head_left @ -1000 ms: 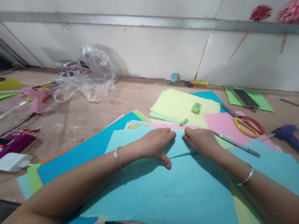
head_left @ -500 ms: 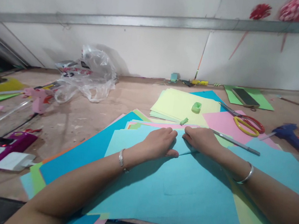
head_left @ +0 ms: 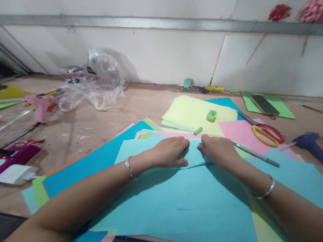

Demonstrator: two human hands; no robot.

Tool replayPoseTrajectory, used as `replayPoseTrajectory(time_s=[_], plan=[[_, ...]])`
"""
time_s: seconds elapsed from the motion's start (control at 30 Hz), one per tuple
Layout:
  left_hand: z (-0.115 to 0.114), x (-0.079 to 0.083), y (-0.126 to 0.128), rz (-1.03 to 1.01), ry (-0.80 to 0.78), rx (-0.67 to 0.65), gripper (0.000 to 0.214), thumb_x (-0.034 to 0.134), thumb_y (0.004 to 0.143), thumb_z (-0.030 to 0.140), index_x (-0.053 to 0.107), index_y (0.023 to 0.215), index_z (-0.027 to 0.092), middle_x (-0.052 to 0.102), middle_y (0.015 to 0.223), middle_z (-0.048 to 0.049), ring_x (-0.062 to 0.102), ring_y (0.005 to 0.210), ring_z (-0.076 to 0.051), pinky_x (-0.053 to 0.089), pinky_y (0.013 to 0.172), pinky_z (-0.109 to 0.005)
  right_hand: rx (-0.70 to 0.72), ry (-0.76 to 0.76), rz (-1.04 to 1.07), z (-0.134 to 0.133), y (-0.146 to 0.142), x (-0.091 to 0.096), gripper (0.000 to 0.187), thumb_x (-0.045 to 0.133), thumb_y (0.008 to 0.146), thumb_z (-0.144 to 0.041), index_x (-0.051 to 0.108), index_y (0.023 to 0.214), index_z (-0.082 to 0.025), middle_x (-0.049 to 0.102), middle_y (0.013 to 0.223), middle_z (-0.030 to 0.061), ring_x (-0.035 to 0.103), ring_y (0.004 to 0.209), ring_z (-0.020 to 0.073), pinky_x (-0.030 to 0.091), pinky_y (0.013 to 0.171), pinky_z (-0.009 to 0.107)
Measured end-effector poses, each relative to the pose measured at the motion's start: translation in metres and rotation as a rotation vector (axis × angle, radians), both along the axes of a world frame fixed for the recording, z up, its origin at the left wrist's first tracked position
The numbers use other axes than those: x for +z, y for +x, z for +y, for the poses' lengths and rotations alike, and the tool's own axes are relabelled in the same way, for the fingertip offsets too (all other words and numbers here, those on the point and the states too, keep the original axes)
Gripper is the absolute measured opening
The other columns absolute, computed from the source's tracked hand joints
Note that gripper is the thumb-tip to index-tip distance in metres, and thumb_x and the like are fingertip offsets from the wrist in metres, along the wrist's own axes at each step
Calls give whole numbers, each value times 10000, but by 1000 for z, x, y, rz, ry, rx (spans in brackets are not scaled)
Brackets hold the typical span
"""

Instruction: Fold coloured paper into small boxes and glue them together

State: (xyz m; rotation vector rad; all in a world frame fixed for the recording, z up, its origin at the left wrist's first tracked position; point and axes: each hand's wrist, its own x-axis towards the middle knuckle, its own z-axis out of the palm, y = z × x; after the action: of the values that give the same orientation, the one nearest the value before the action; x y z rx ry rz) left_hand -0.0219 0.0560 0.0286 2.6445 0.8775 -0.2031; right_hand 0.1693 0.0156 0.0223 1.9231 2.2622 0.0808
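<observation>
A large light-blue paper sheet [head_left: 199, 203] lies on top of a spread of coloured sheets in front of me. Its far edge is folded over toward me. My left hand [head_left: 170, 152] presses flat on the folded flap, fingers stretched and thumb along the crease. My right hand [head_left: 218, 150] lies flat on the same flap just to the right, fingertips almost meeting the left hand's. Both wrists carry a silver bangle. Neither hand grips anything.
Pale yellow sheets [head_left: 196, 114] with a small green piece [head_left: 212, 115] lie beyond. Red-and-yellow scissors [head_left: 266, 133], a metal ruler [head_left: 256, 154] and a blue glue gun [head_left: 314, 147] sit right. A phone [head_left: 264, 104] rests on green paper. A plastic bag [head_left: 97, 79] and pink glue gun [head_left: 41, 106] lie left.
My left thumb has drawn in along the crease from lower down toward the fingers. Both hands stay pressed on the folded flap, hardly shifting.
</observation>
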Motion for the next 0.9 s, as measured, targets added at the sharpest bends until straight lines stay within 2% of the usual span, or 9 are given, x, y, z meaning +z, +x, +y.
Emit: replayPoseTrajectory(time_s=[0.1, 0.17, 0.23, 0.3, 0.4, 0.5, 0.73, 0.9], plan=[[0, -1, 0, 3, 12, 3, 269, 637, 852, 387, 513, 973, 181, 624, 1032, -87, 572, 901, -229, 429, 714, -322, 36, 28, -100, -24, -9, 21, 290, 454, 946, -186, 570, 1194, -91, 718, 769, 141, 684, 713, 258, 223, 485, 293], [0, -2, 0, 4, 21, -1, 279, 638, 852, 385, 516, 996, 179, 624, 1047, -91, 575, 924, -237, 430, 723, -323, 201, -115, -147, -45, -19, 29, 428, 461, 883, -61, 544, 1299, -110, 707, 680, 104, 674, 617, 236, 205, 452, 289], [0, -2, 0, 5, 24, -6, 292, 637, 851, 386, 519, 1017, 175, 622, 1058, -94, 577, 936, -243, 432, 725, -327, 366, -242, -139, -65, -29, 26, 539, 479, 838, -20, 516, 1368, -112, 697, 627, 86, 649, 532, 207, 199, 424, 281], [0, -2, 0, 10, 28, -3, 302, 633, 849, 383, 521, 1029, 168, 617, 1067, -98, 579, 941, -249, 436, 729, -334, 423, -271, -149, -78, -38, 15, 629, 497, 782, 14, 484, 1405, -70, 693, 611, 95, 637, 494, 195, 199, 402, 283], [-2, -1, 1, 21, 41, 9, 293, 618, 857, 366, 519, 1039, 158, 610, 1078, -105, 578, 952, -254, 440, 745, -343, 419, -213, -174, -84, -47, -2, 703, 489, 732, 57, 447, 1429, -24, 669, 575, 88, 620, 465, 191, 203, 390, 296], [-2, -1, 1, 17, 53, 0, 286, 613, 867, 359, 517, 1045, 158, 610, 1077, -104, 577, 957, -254, 438, 754, -341, 411, -174, -197, -83, -51, -10, 713, 488, 718, 69, 432, 1427, 13, 644, 542, 87, 595, 444, 190, 206, 389, 300], [2, -3, -2, -11, 10, -4, 310, 670, 837, 396, 523, 1000, 177, 618, 1026, -75, 576, 891, -233, 409, 685, -316, 319, -150, -209, -85, -46, -11, 636, 518, 714, 38, 532, 1350, 23, 644, 522, 111, 520, 407, 160, 230, 406, 278], [3, -5, -3, -26, 12, -11, 298, 672, 836, 400, 522, 979, 186, 614, 1004, -62, 567, 866, -219, 388, 661, -304, 232, -250, -189, -81, -42, -6, 500, 523, 745, 33, 667, 1220, -21, 652, 518, 160, 533, 426, 184, 232, 414, 274]])
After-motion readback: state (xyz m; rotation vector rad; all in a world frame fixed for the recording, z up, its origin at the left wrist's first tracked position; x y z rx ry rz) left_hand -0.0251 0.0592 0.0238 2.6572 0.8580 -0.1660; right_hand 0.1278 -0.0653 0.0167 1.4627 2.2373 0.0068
